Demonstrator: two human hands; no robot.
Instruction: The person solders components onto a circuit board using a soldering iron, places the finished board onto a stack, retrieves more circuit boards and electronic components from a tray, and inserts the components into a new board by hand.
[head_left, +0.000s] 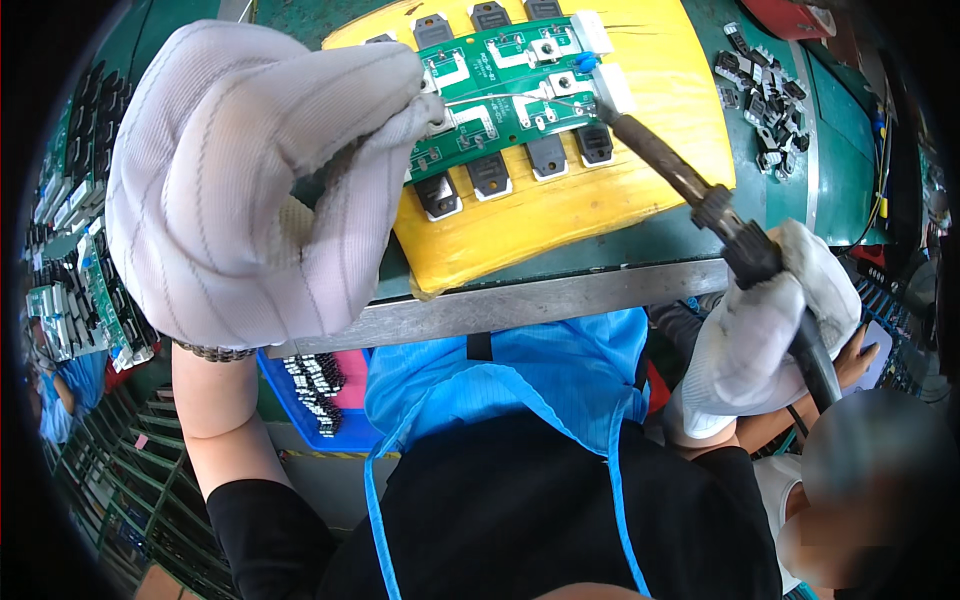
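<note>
Circuit board (500, 78), green, lies on a yellow pad (550, 225) in the upper middle of the frame, just right of the left hand's fingertips (428, 110). That left hand (240, 185), gloved in white, pinches a thin solder wire (490, 97) that runs rightward over the board. At right, below the board, the gloved right hand (765, 335) is closed around a soldering iron (745, 245), its tip at the board's right end; whether they touch I cannot tell.

On your green circuit board (515, 76), toward the far edge of the yellow block (560, 210), small white lettering (487, 62) is printed.
</note>
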